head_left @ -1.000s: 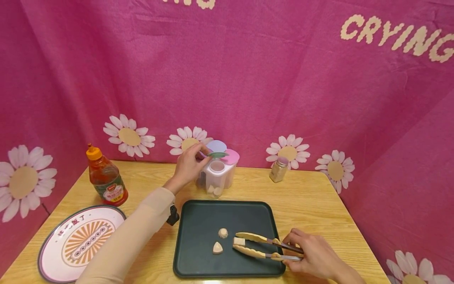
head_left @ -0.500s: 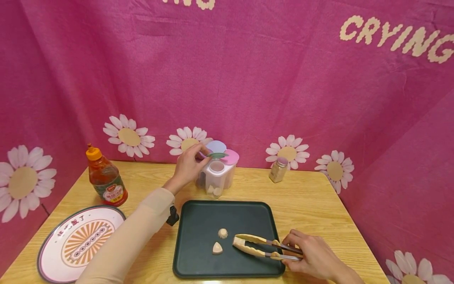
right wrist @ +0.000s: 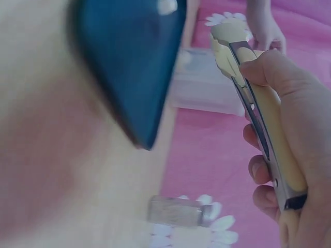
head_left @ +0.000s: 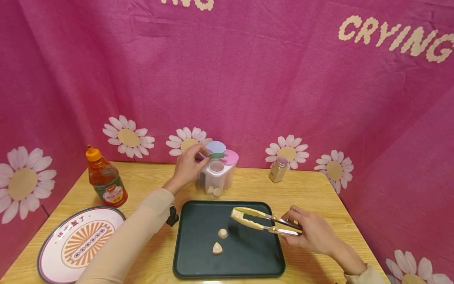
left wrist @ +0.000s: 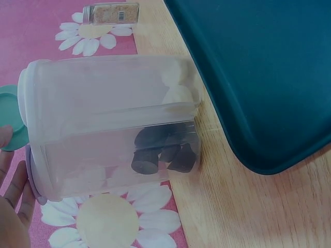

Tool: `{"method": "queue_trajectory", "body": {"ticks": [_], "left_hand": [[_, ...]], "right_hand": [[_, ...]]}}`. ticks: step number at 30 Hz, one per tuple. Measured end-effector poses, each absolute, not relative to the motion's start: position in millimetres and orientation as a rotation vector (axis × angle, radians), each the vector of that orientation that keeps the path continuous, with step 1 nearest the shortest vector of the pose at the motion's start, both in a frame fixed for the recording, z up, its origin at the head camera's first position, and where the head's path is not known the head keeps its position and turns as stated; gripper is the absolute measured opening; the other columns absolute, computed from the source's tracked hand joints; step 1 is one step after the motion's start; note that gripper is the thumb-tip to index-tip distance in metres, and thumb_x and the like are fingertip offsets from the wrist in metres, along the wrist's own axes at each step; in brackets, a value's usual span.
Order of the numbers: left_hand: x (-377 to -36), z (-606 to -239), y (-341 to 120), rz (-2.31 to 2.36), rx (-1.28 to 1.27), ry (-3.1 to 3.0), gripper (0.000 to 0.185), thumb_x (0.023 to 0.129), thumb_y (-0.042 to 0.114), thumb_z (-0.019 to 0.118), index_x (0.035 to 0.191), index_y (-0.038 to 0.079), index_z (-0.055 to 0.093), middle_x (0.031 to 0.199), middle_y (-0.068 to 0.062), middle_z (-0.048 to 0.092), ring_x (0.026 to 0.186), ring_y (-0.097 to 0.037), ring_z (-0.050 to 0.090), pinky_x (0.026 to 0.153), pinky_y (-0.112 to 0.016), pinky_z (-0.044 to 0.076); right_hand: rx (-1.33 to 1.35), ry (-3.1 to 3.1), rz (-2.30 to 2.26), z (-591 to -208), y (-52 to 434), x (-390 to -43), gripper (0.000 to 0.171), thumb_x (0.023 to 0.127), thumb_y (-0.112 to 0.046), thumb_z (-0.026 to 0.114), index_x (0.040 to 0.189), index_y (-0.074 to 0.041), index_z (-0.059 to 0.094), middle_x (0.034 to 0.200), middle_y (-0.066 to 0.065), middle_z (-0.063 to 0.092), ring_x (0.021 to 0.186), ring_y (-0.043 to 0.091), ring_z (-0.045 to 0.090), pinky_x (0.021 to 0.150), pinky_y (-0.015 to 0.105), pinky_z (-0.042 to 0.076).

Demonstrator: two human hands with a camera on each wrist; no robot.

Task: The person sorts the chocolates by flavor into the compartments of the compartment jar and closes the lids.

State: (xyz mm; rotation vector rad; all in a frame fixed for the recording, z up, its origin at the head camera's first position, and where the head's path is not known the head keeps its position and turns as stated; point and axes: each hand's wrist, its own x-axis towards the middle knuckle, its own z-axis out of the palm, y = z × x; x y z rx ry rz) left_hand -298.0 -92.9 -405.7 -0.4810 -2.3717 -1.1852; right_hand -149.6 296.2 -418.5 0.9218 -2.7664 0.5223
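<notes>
Table (head_left: 305, 193): bears everything listed; a cloth backdrop (head_left: 248, 79) stands behind and to either side.
Tray (head_left: 255, 260): near front edge, centre.
Food pieces (head_left: 222, 233): two on the tray, left of its middle, one (head_left: 217, 248) in front of the other.
Tongs (head_left: 262, 222): above the tray's right half, tips pointing left, held in the right hand (head_left: 312, 234) at the tray's right edge.
Compartment container (head_left: 217, 173): just behind the tray; pieces lie in its compartments.
Lid flap (head_left: 217, 155): on top of the container, under the left hand (head_left: 188, 165) fingers.
Sauce bottle (head_left: 105, 179): far left, behind the plate (head_left: 76, 242).
Plate: front left, left of the tray.
Spice jar (head_left: 278, 169): right of the container, at the back.
</notes>
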Motion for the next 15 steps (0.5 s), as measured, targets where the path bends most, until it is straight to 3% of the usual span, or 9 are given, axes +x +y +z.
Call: {"method": "queue_trajectory", "body": {"ticks": [15], "left_hand": [[-299.0,-406.1,-93.4,-1.173,-0.498,-2.357,0.013,0.093,0.009,0.080,0.101,0.008,0.068,0.099,-0.012,0.073,0.089,-0.027,0.075,0.082,-0.045,0.062]], "right_hand": [[0.973,-2.496,0.398,-380.5,280.1,-204.3,0.040,0.072,-0.028,0.094,0.104,-0.018,0.072,0.085,-0.009,0.063,0.062,-0.004,0.043,0.052,0.015,0.034]]}}
